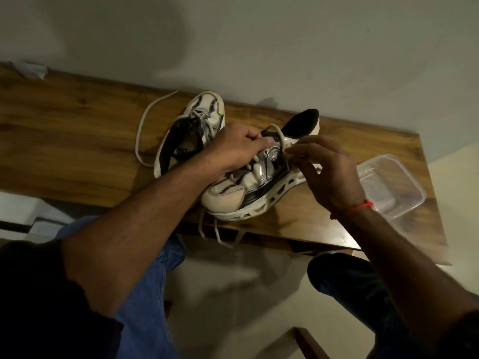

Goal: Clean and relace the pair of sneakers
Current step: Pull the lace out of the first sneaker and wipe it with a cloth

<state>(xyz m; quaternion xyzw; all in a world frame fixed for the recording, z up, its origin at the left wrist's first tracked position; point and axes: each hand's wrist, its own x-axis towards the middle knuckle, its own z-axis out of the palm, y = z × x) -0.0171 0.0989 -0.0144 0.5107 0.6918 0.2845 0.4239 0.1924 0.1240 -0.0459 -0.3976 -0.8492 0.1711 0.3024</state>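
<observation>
Both hands are working over the near sneaker (248,187) in the head view. L hand (237,149) is lying across the tongue and upper eyelets, fingers curled and gripping the shoe's top w/ a loop of lace (275,130) arching just past the knuckles. R hand (328,172) is hovering at the shoe's outer side, thumb and fingertips pinching the lace where it is crossing the eyelets; a red thread band (361,205) is circling that wrist.

Near sneaker is sitting on the wooden table (64,130) at the front edge, btwn the two hands: cream suede-like toe, shiny silver side panels, chunky white sole w/ cut-out holes, dark heel lining. Long axis is running diagonally, toe pointing toward the person and left, heel up-right toward the wall. Loose lace ends are dangling off the table edge below the toe.

Second sneaker (189,136) is lying just behind the L hand, touching the first or nearly so, toe pointing away toward the wall, its own lace (141,130) trailing in a long curve to the left. Clear plastic container (388,185), rectangular w/ rounded corners, is sitting just right of the R wrist.
</observation>
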